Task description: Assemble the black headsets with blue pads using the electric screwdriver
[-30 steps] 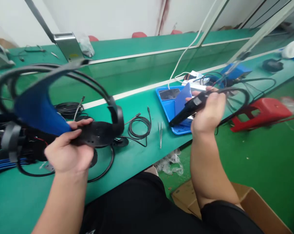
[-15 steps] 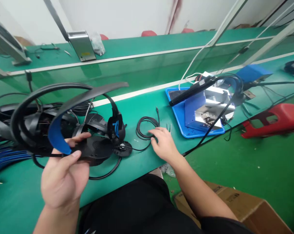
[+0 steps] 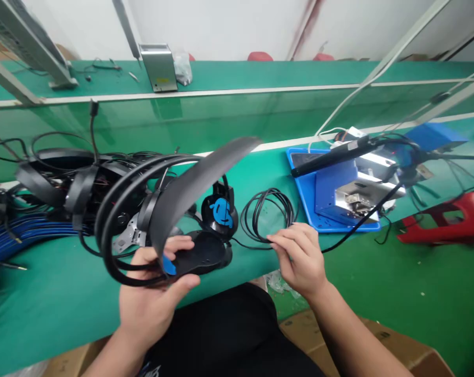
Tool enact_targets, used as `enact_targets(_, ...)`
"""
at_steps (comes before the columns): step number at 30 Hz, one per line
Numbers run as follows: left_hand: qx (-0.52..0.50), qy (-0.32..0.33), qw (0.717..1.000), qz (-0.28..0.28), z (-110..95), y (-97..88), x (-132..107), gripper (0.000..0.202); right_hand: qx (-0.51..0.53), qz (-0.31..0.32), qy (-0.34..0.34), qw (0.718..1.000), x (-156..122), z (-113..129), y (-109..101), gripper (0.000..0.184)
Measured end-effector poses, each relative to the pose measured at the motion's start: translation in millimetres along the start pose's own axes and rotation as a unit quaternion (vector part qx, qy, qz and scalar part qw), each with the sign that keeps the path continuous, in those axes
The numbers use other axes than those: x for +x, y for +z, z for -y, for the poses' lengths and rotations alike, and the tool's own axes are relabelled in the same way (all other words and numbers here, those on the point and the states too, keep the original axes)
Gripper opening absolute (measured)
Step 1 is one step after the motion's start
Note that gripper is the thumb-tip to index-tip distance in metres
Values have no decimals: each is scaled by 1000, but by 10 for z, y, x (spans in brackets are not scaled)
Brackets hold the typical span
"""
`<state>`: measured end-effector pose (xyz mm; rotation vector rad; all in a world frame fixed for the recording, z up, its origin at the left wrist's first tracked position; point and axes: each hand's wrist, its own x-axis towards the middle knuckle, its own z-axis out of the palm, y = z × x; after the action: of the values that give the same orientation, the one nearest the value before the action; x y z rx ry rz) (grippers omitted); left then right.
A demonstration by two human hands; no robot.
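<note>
My left hand is shut on a black over-ear headset, gripping its underside with the padded band arching up. The headset's ear cup carries a blue logo. My right hand is close to a coil of thin black cable, its fingertips at the coil's lower edge. Whether those fingers grip the cable is hard to tell. A black soldering iron rests across a blue tray, away from both hands.
Tangled black headsets and a bundle of blue cables lie at the left of the green bench. A metal part sits on the tray beside a blue soldering station. A red stool stands on the floor to the right.
My right hand has moved up to the coil's lower edge from beside it. The headset has turned in my left hand, and the view has shifted slightly.
</note>
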<state>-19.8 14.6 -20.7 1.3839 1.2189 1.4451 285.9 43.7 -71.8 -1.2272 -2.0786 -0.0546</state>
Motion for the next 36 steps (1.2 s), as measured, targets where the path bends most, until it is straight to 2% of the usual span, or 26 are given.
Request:
enact_targets(3, 20, 41, 999, -1, 35, 99, -86, 38, -26, 44, 29, 998, -6, 55, 42, 26)
enact_targets(5, 38, 50, 998, -8, 80, 122, -134, 39, -24, 43, 67, 996, -22, 116, 69, 25)
enact_targets(8, 51, 41, 998, -9, 139, 109, -175, 38, 63, 80, 82, 991, -101, 315, 103, 21)
enact_targets(10, 49, 36, 998, -9, 154, 98, -185, 38, 103, 137, 73, 982, -175, 488, 164, 36)
enact_targets(12, 42, 35, 998, -9, 152, 101, -186, 38, 89, 160, 71, 981, -239, 625, 270, 51)
enact_targets(13, 38, 34, 999, -8, 147, 106, -185, 39, 74, 147, 73, 984, -263, 663, 328, 52)
enact_targets(16, 26, 38, 999, -4, 124, 120, -176, 42, 76, 84, 70, 991, -297, 641, 424, 36)
enact_targets(20, 10, 30, 999, -12, 91, 97, -153, 44, 166, 60, 72, 982, -328, 444, 246, 27)
enact_targets(22, 6, 21, 1000, -12, 86, 74, -143, 44, 254, 54, 128, 957, -354, 346, 102, 21)
enact_targets(25, 18, 20, 1000, 2, 107, 46, -145, 46, 393, 24, 278, 876, -380, 246, -38, 8)
enact_targets(27, 35, 34, 999, 15, 132, 37, -161, 46, 446, -5, 340, 828, -367, 221, -59, 10)
enact_targets(30, 81, 53, 994, 41, 153, 41, -208, 45, 487, -19, 374, 789, -287, 261, -28, 22)
enact_targets(33, 133, 63, 986, 72, 131, 61, -279, 45, 524, -9, 399, 753, -185, 373, 19, 25)
enact_targets(36, 197, 73, 967, 144, 99, 86, -375, 50, 566, 4, 433, 702, -159, 506, 81, 26)
